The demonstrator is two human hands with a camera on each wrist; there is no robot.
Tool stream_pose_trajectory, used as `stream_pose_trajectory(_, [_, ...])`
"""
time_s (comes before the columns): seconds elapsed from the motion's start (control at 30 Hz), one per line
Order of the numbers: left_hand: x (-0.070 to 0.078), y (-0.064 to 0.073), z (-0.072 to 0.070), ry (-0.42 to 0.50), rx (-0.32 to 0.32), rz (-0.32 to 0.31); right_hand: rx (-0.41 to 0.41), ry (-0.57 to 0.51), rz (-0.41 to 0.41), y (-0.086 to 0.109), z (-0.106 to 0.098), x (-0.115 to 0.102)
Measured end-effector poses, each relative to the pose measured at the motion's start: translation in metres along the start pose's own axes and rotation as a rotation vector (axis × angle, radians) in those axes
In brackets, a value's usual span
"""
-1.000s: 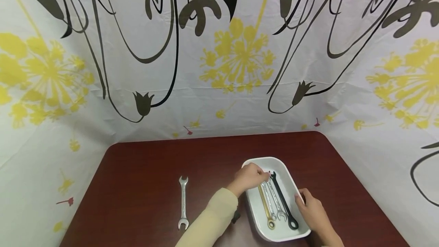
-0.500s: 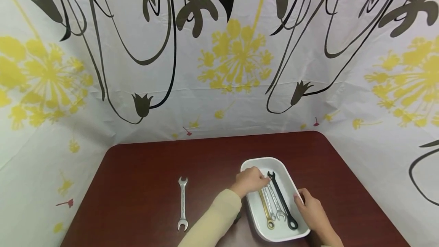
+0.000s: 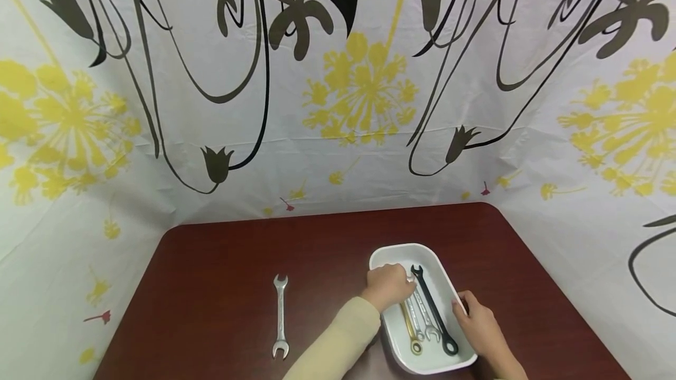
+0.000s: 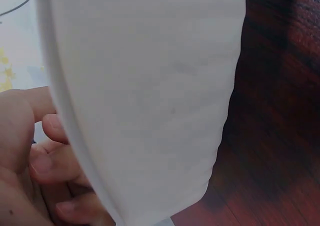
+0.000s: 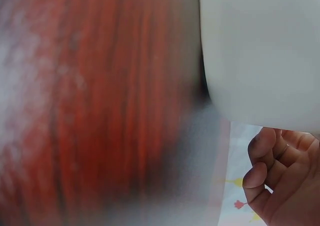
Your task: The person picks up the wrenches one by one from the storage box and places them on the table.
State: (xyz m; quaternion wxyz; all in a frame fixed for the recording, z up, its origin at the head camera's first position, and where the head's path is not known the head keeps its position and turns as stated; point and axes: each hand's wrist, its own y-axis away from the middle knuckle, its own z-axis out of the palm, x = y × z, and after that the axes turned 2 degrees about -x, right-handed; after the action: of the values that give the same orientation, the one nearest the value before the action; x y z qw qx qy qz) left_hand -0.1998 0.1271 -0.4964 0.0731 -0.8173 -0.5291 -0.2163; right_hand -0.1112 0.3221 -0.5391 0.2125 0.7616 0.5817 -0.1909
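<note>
A white tray (image 3: pixel 396 339) holds a gold wrench (image 3: pixel 409 324), two silver wrenches (image 3: pixel 425 312) and a black wrench (image 3: pixel 434 309), lying side by side. My left hand (image 3: pixel 389 287) reaches over the tray's left side with curled fingers at the upper part of the silver wrenches and appears to pinch one; its fingertips are partly hidden. In the left wrist view, the curled fingers (image 4: pixel 60 163) show behind the tray wall (image 4: pixel 150 96). Along the tray's right rim, my right hand (image 3: pixel 479 324) grips with its thumb over the edge. Another silver wrench (image 3: pixel 280 316) lies on the table.
The dark red table (image 3: pixel 222 274) has rounded far corners. Behind and beside it hangs a white cloth (image 3: pixel 296 157) printed with yellow and grey flowers. My left sleeve (image 3: pixel 338 339) crosses the table between the loose wrench and the tray.
My left hand has shifted slightly nearer and down along the silver wrenches. The right hand, the tray and the loose wrench stay in place; the head view shifts a little.
</note>
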Motion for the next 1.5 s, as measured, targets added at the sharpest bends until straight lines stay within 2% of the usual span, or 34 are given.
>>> stream_pose_trajectory(0.17, [0.004,-0.002,0.008,-0.159,0.008,-0.013,-0.005,-0.001,0.009,-0.001,0.0,-0.001])
stream_pose_trajectory(0.33, [0.01,-0.004,0.015,-0.277,-0.013,-0.052,-0.002,-0.006,0.012,-0.001,0.0,-0.003])
stream_pose_trajectory(0.5, [0.012,-0.003,0.023,-0.366,0.003,-0.054,-0.007,0.004,0.013,-0.002,0.001,-0.004])
stream_pose_trajectory(0.73, [0.013,-0.003,0.033,-0.416,0.01,-0.043,-0.011,0.001,0.015,0.0,0.002,-0.002])
stream_pose_trajectory(1.07, [0.016,-0.004,0.035,-0.466,-0.01,-0.057,0.001,-0.002,0.017,0.001,0.003,0.0])
stream_pose_trajectory(1.5, [0.017,-0.005,0.041,-0.53,0.035,-0.072,0.015,0.009,0.005,0.001,0.001,0.001])
